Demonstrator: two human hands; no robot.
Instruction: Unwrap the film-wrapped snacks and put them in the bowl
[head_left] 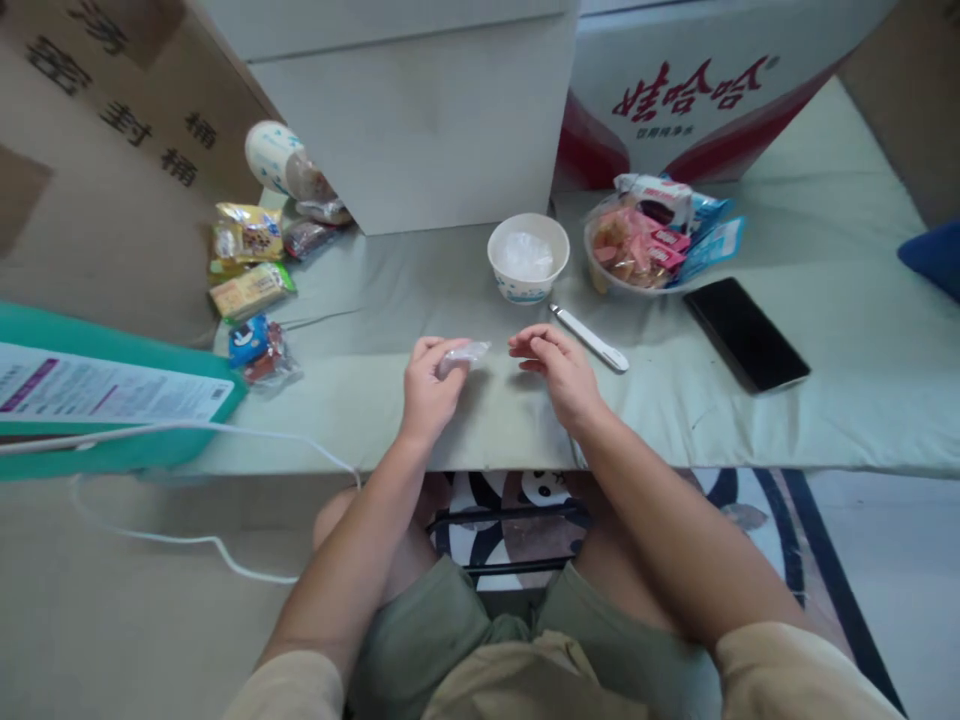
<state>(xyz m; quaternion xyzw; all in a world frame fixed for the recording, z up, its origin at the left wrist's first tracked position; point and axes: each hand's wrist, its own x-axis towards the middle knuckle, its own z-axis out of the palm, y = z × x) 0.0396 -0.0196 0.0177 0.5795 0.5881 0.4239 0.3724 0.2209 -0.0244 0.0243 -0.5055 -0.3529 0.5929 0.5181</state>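
My left hand [429, 392] pinches a small, crinkled clear plastic packet [463, 357] between thumb and fingers, above the cloth-covered table. What lies inside the packet is too blurred to tell. Facing it from the right, my right hand [559, 372] has its fingers loosely curled and apart, with nothing visible in them and a gap to the packet. Beyond the hands stands a paper bowl [529, 287] with clear plastic [525, 256] in it. Close to my right hand lies a slim white tool [591, 339] with a dark tip.
At the right are a clear bowl [634, 288] of wrapped snacks and a black phone [748, 335]. Several snack packets [253, 291] and a tipped paper cup [274, 157] lie left. Large boxes [420, 130] line the back; a white cable [217, 428] crosses the left front edge.
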